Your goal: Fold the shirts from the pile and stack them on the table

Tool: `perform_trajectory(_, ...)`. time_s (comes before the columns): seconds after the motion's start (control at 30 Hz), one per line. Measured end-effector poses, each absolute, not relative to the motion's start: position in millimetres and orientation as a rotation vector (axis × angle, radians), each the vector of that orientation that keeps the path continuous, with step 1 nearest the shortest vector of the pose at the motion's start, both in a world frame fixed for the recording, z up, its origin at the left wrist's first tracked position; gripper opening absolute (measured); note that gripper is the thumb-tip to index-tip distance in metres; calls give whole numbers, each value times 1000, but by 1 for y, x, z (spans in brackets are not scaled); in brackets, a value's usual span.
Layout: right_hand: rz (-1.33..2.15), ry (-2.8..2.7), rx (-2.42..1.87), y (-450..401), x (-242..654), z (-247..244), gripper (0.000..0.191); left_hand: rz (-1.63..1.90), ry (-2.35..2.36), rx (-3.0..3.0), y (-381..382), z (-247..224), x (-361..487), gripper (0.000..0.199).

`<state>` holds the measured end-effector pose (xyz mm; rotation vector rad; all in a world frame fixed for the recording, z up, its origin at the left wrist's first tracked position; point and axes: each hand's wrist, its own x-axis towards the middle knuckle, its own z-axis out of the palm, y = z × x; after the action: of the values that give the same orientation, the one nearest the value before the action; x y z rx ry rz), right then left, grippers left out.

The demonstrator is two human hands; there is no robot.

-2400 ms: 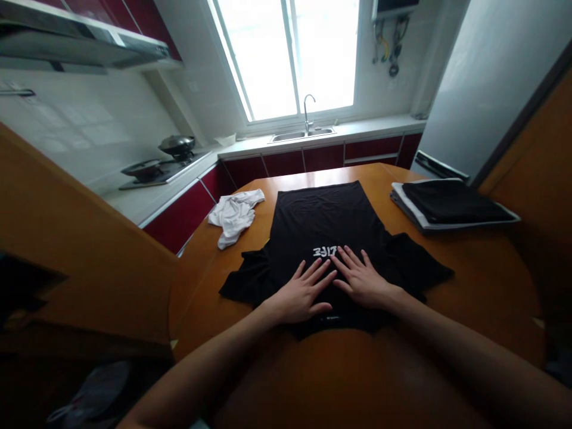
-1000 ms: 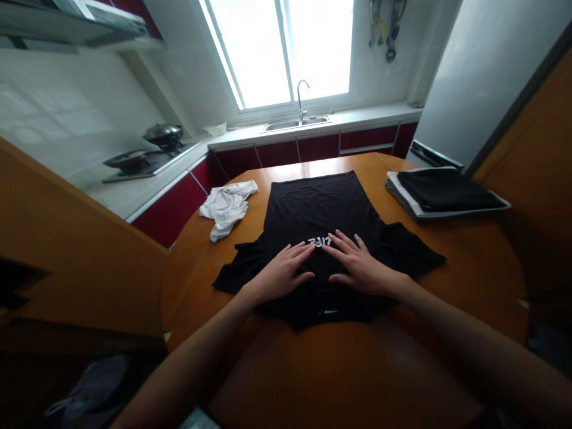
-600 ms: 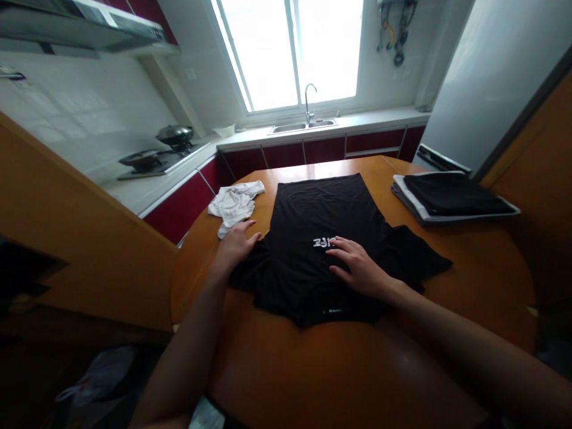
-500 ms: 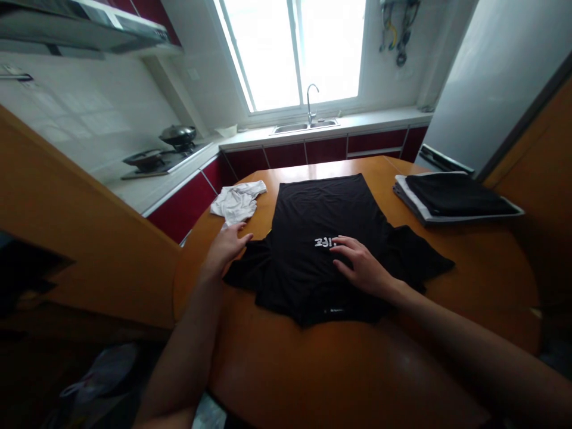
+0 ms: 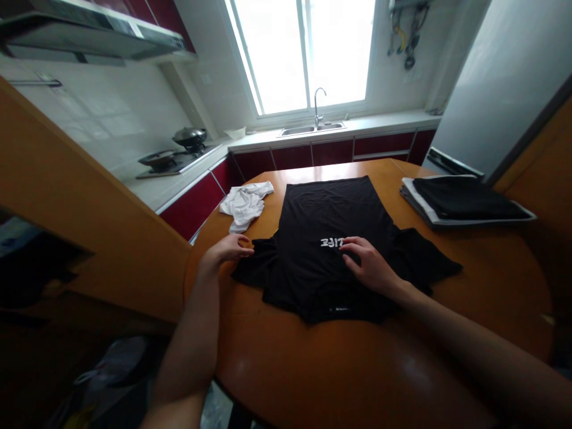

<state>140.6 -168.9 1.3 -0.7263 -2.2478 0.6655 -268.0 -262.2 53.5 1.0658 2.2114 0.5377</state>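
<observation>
A black T-shirt (image 5: 330, 208) lies spread flat on the wooden table (image 5: 277, 357), its collar toward me and its hem toward the window. White lettering runs across its chest. Beside the sleeve on the left is my left hand (image 5: 227, 249), fingers curved and thumb apart, the tips at the sleeve's edge; I see no cloth gripped in them. My right hand (image 5: 369, 265) rests over the chest near the lettering, fingers apart and holding nothing. Past my left hand lies a crumpled white cloth (image 5: 245, 205).
A stack of folded clothes (image 5: 469, 199), black on top, sits at the table's right side. Beyond the table are a counter with a sink (image 5: 297, 130) and a stove with a lidded pan (image 5: 189, 137). A tall fridge (image 5: 473, 89) stands at the right.
My left hand has come closer to the shirt's left sleeve, its fingers now curving inward. The right hand stays over the chest. The whole view has shifted slightly.
</observation>
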Motion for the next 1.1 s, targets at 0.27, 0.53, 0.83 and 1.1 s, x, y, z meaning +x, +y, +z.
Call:
perform_trajectory(0.27,673,-2246,-728,-170,140,3,23,620,2124,1246,-257,37,-269,39)
perform_trajectory(0.53,684,-2247,-710,-169,140,0,21,628,2034,1396,-257,48,-264,31)
perform_trajectory(0.83,725,-2242,-665,-168,136,-7,18,1044,1717,1249,-239,42,-222,34)
perform_trajectory(1.1,763,-2234,-660,-169,136,-10,18,1036,1525,1291,-227,25,-177,57)
